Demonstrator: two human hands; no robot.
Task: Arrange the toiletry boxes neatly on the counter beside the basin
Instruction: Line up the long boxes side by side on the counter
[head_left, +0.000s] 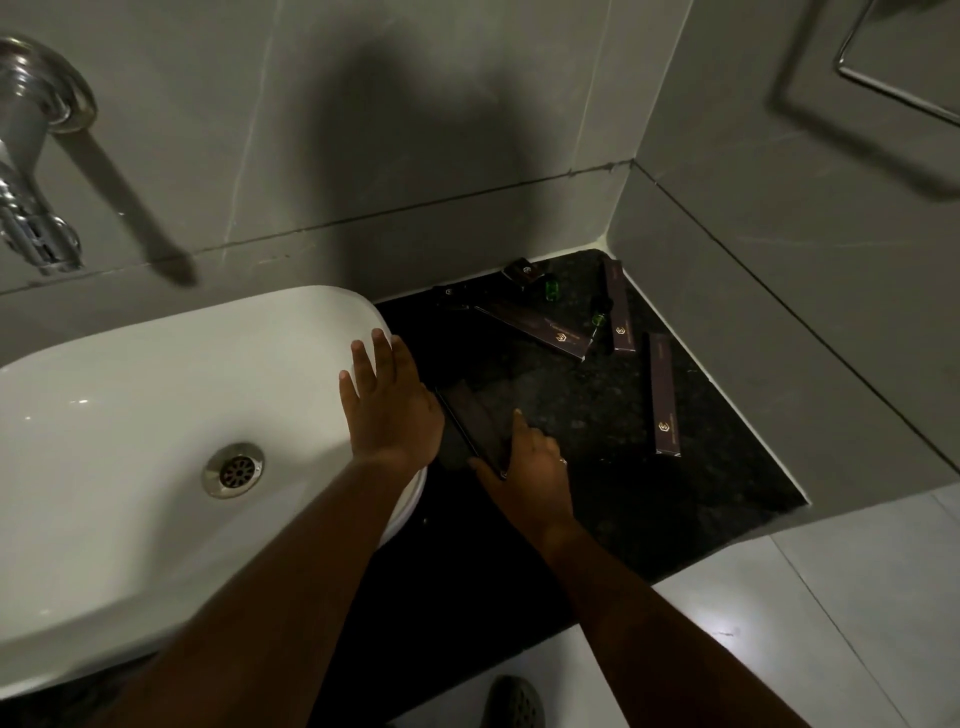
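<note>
On the dark granite counter (701, 483) right of the white basin (130, 415), my right hand (530, 467) grips a dark flat toiletry box (475, 421) tilted on its edge. My left hand (387, 405) is flat with fingers spread, resting against the basin's rim and touching the box's left side. Further back lie scattered dark purple boxes with gold logos: a wide one (540, 332) lying diagonally, a narrow one (618, 306) by the corner, and a long one (662, 395) near the right wall. A small box (522, 271) sits at the back wall.
Two small green-tinted bottles (551, 288) (598, 319) lie among the boxes. A chrome tap (36, 156) juts from the grey tiled wall above the basin. A chrome rail (893, 88) hangs top right. White floor tiles and my shoe (511, 701) show below the counter edge.
</note>
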